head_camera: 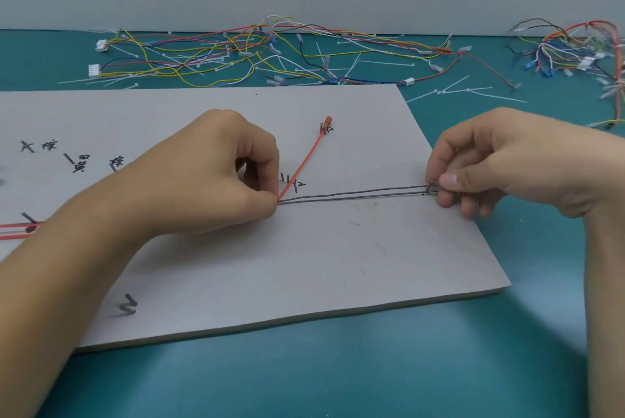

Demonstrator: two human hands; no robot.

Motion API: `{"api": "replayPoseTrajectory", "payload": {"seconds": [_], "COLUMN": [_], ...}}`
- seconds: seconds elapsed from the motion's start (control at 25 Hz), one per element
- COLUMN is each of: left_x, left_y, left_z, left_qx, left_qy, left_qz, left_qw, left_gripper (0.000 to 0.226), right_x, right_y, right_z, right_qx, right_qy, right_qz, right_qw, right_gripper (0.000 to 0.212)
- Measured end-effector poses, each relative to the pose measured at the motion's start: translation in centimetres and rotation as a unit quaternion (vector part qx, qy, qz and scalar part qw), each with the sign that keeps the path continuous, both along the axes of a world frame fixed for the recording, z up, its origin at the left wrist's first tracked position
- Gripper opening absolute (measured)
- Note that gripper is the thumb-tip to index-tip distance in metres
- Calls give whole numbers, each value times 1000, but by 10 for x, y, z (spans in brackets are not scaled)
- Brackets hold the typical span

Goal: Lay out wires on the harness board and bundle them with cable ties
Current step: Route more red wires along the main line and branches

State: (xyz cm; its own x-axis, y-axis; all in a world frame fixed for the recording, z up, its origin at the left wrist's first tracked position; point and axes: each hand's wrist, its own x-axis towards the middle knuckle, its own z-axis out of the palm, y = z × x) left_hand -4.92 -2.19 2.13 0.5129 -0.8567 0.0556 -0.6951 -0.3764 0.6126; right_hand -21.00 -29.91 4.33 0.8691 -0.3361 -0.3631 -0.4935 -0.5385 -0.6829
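A grey harness board (304, 265) with black pegs and handwritten marks lies on the teal table. My left hand (216, 174) pinches the wires against the board near its middle. From there a red wire (302, 164) runs up to a red terminal (326, 122) by a peg. Two grey wires (355, 196) stretch rightwards, side by side, to the board's right edge. There my right hand (480, 164) pinches their looped end at a peg. More red wire (17, 230) shows at the far left.
A tangle of coloured wires (257, 52) with white connectors and loose white cable ties (466, 91) lies along the back of the table. Another wire bundle (575, 49) sits at the back right. Black pegs (128, 306) stand near the board's front left.
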Motion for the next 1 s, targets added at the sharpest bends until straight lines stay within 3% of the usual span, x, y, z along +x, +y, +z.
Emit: {"api": "replayPoseTrajectory", "payload": {"seconds": [0.32,0.64,0.72,0.84,0.92,1.0], "left_x": [-1,-3,-4,-6,-9,-12], "left_y": [0,6,8,9,8,7], "left_z": [0,2,3,5,7,9], "left_qx": [2,28,32,38,45,53], "left_qy": [3,-8,-24,-46,-46,-42], "left_qz": [1,20,36,59,69,87], "left_qw": [1000,999,999,996,996,994], "left_gripper": [7,4,10,10,12,14], "right_x": [2,6,10,25,39,50], "right_y": [-1,2,5,27,57,90], "right_z": [-5,-4,-6,-10,-15,-24], "right_qx": [-69,-79,-117,-163,-180,-204], "right_qy": [43,-3,-33,-151,-198,-211], "right_qz": [-4,2,-33,-98,-56,50], "right_qw": [997,997,992,970,962,955], "right_gripper": [17,14,19,19,16,10]}}
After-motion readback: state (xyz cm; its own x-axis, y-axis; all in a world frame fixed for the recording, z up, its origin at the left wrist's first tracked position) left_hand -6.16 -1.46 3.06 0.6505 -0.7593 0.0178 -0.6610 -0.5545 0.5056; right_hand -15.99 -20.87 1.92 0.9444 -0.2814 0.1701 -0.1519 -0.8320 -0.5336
